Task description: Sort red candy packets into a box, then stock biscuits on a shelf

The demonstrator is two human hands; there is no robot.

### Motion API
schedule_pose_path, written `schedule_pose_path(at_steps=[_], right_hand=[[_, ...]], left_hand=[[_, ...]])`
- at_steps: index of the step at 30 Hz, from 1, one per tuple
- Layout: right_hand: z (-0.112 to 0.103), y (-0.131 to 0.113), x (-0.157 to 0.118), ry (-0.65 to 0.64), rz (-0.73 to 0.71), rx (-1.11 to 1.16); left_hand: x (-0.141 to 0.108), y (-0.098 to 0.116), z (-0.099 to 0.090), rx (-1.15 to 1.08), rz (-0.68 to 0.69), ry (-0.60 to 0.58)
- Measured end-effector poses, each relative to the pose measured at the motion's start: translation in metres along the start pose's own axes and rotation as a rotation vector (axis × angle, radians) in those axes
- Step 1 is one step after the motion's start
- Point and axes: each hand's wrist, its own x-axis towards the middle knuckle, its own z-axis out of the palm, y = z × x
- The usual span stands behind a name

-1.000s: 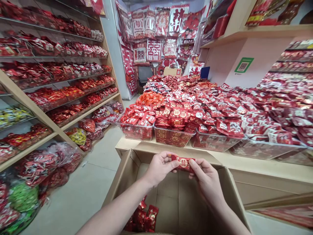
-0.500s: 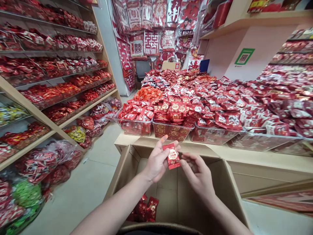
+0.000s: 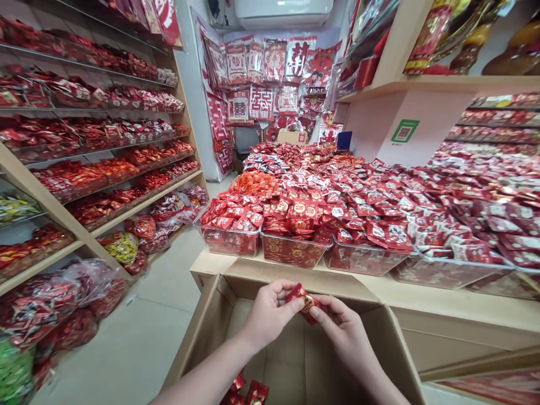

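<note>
Both my hands pinch one red candy packet [image 3: 307, 302] with gold print, held over an open cardboard box [image 3: 390, 326]. My left hand [image 3: 270, 315] has its thumb and fingers closed on the packet's left side. Thumb and fingertips of my right hand [image 3: 343, 320] grip its right side. Part of the packet is hidden behind the fingers. Down in the box, at its near left, lie several red packets [image 3: 256, 392].
Clear plastic bins [image 3: 295, 250] heaped with red packets line the counter [image 3: 270, 269] beyond the box. Shelves [image 3: 139, 216] of packets stand to the left, with stuffed plastic bags [image 3: 59, 298] on the floor below. A wall shelf [image 3: 422, 84] juts out at upper right.
My right hand has closed on the packet, which the left hand alone held before. The packet is now tilted between both hands. My view has tipped upward, showing an air conditioner.
</note>
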Motion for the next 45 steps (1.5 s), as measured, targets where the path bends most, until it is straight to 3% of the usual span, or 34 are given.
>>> schedule_pose_path(at_steps=[6,12,16,19,22,25,30,33,37,45], right_hand=[[-0.009,0.002,0.008,0.112,0.078,0.064],[-0.008,-0.002,0.014,0.105,0.062,0.036],[-0.006,-0.003,0.009,0.098,0.08,0.052],[-0.006,-0.002,0.007,0.103,0.091,0.041],[-0.008,0.001,0.008,0.063,0.103,-0.019],[-0.008,0.005,0.007,-0.019,0.086,-0.103],[-0.003,0.008,0.004,-0.059,-0.004,-0.275],[-0.001,0.01,0.004,-0.054,-0.061,-0.305],[-0.002,0.012,0.007,-0.134,-0.067,-0.405],[-0.002,0.016,0.01,-0.189,-0.118,-0.538]], left_hand=[[-0.004,0.003,-0.003,0.085,-0.045,-0.06],[-0.002,0.002,-0.003,0.148,-0.016,-0.085],[-0.002,0.006,-0.003,0.166,-0.003,-0.033],[0.006,0.024,-0.008,0.134,0.077,0.023],[0.031,0.053,-0.022,0.073,0.19,0.074],[0.074,0.084,-0.041,0.066,0.283,0.168],[0.156,0.117,-0.064,0.311,0.252,0.314],[0.194,0.126,-0.058,0.409,0.212,0.336],[0.227,0.131,-0.038,0.534,0.133,0.324],[0.25,0.141,-0.016,0.763,0.007,0.329]])
